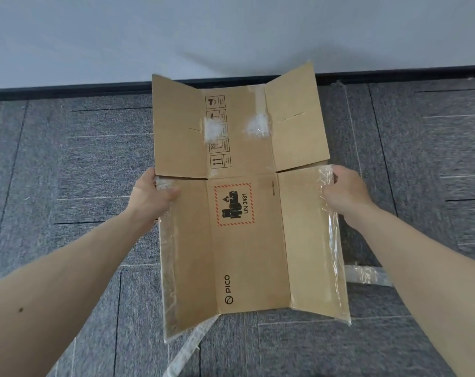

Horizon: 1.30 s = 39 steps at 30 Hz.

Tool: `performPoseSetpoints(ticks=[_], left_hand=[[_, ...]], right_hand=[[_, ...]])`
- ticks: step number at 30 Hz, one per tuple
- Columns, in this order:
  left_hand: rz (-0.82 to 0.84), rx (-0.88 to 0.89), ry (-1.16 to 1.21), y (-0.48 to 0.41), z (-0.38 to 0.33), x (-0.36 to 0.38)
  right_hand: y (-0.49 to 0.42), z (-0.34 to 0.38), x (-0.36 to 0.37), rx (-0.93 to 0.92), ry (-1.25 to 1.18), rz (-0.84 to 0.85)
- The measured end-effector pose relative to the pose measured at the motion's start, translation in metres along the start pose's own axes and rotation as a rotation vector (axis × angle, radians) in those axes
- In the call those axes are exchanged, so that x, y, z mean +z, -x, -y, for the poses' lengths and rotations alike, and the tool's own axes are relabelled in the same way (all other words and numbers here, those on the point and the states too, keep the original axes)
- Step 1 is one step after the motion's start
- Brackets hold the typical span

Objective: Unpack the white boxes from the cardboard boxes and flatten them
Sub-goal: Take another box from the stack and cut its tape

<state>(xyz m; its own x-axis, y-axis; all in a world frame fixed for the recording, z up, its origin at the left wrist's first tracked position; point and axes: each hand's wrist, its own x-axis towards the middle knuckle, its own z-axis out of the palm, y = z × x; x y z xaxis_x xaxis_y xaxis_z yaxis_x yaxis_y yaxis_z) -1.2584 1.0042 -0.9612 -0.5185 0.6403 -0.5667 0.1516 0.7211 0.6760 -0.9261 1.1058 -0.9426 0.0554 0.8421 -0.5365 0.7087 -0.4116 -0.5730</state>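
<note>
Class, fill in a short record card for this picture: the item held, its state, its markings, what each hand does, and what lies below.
item: cardboard box
state: opened out, almost flat, flaps spread
markings: UN 3481 battery label; PICO logo
left hand: grip on the box's left edge
right hand: grip on the box's right edge, over clear tape
below: grey carpet, with a loose tape strip
white boxes: none in view

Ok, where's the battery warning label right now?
Head view, centre: the battery warning label sits on the cardboard box, midway between the left hand and the right hand.
</note>
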Motion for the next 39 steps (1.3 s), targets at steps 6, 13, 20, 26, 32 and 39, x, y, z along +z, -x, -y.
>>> performPoseSetpoints(ticks=[6,13,20,26,32,39], left_hand=[[0.062,-0.083,-0.151,-0.008,0.004,0.007],[0.074,-0.095,-0.378,0.02,-0.018,-0.007],[0.175,0.05,-0.419,0.123,-0.119,-0.051],[0.308,0.149,-0.438,0.256,-0.269,-0.095],[0.407,0.404,-0.507,0.406,-0.424,-0.121],[0.537,0.762,-0.637,0.546,-0.518,-0.113]], right_hand=[[-0.006,-0.006,0.005,0.025,0.098,0.099],[0.02,0.005,-0.017,0.028,0.214,0.2],[0.134,0.081,-0.102,-0.056,0.188,0.241],[0.253,0.161,-0.227,-0.143,0.132,0.165],[0.378,0.214,-0.352,-0.203,0.091,0.005],[0.519,0.21,-0.479,-0.18,0.082,-0.272]])
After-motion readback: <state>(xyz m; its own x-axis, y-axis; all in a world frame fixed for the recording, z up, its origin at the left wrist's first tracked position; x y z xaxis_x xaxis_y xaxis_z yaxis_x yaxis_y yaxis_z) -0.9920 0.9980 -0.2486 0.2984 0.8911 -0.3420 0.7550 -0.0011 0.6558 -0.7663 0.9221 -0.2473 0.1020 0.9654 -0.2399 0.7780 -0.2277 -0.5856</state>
